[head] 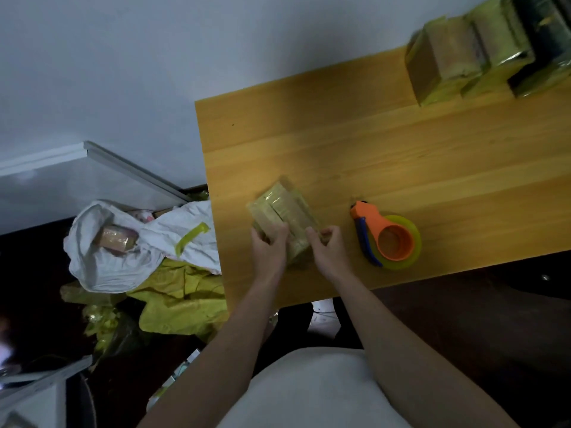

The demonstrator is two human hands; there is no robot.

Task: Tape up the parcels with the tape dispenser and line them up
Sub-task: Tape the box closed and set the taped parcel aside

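Observation:
A small parcel [279, 213] wrapped in yellowish tape lies near the front left corner of the wooden table [386, 143]. My left hand [268, 245] grips its near left end. My right hand [329, 245] pinches its near right edge with curled fingers. The orange tape dispenser [386, 234] with a yellow-green roll and blue handle lies on the table just right of my right hand, untouched. A row of taped parcels [472, 57] stands at the table's far right corner.
Left of the table, on the dark floor, a white bag [129, 242] holds another parcel [116, 239], with yellow-green plastic wrap [182, 301] heaped below it. A white wall rises behind the table. The table's left edge is close to my left hand.

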